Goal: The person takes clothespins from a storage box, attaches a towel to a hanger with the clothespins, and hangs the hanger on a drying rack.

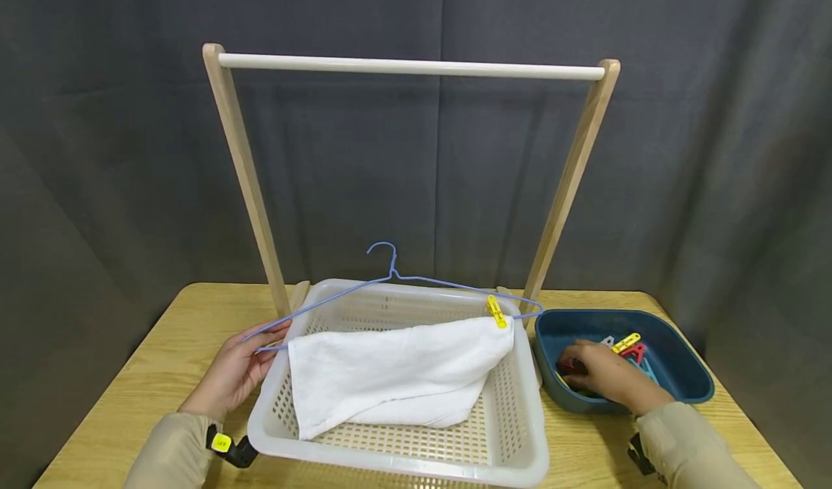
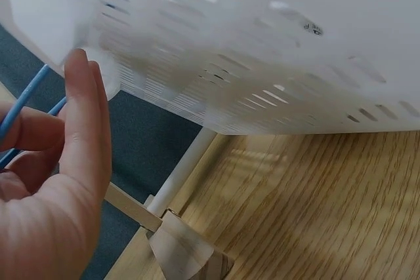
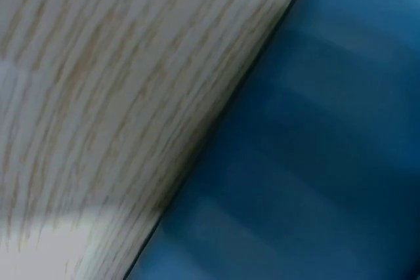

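Note:
My left hand (image 1: 237,370) grips the left end of a blue wire hanger (image 1: 338,295) beside the basket; in the left wrist view, the fingers (image 2: 82,122) curl about the wire. A folded white towel (image 1: 396,366) hangs over the hanger's lower bar, across the basket. One yellow clothespin (image 1: 497,311) clips the towel to the bar near its right end. My right hand (image 1: 607,373) reaches into a dark blue tub (image 1: 682,362), fingers bent down among clothespins. Red shows beneath those fingers, but whether they pinch anything is hidden. The right wrist view shows only the tub's outer side (image 3: 315,129) and the table.
A white perforated basket (image 1: 396,460) stands on the wooden table (image 1: 143,381). Behind it rises a wooden rack with a white crossbar (image 1: 409,66). Loose clothespins, including a yellow one (image 1: 626,342) and a red one (image 1: 635,352), lie in the tub. A grey curtain (image 1: 338,185) hangs behind.

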Action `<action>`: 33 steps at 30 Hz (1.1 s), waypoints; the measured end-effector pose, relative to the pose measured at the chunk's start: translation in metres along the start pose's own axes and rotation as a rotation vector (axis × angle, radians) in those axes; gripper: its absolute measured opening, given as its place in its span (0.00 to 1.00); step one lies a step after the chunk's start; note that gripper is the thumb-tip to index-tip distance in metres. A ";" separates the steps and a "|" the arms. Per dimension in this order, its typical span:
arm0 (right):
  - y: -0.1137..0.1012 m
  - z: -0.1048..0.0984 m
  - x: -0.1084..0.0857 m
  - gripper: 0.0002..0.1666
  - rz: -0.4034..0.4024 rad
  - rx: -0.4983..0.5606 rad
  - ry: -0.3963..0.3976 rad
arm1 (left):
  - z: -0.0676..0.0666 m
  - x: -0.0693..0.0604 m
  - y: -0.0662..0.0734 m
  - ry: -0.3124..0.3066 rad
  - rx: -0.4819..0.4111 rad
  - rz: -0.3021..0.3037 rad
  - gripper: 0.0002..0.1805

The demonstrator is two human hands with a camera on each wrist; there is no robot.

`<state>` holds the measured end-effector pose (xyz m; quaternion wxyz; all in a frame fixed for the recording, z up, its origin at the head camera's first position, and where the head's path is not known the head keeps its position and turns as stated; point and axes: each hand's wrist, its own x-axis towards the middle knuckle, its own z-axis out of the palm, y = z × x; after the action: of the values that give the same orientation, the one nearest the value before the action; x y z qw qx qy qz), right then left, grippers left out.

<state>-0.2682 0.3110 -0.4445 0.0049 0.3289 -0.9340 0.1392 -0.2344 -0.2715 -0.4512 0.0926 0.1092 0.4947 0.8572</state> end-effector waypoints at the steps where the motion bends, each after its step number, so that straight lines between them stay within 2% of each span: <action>1: 0.000 0.000 0.000 0.11 0.003 0.004 0.000 | 0.000 0.000 0.000 -0.002 0.006 0.002 0.21; 10: 0.002 0.001 0.001 0.09 -0.004 -0.024 0.035 | 0.000 0.000 0.002 0.000 0.039 -0.010 0.19; 33: -0.001 0.003 0.001 0.05 0.022 -0.026 0.073 | -0.002 -0.002 -0.001 0.009 0.081 0.014 0.18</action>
<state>-0.2683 0.3086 -0.4468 0.0414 0.3131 -0.9386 0.1391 -0.2328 -0.2737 -0.4534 0.0800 0.1121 0.5286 0.8376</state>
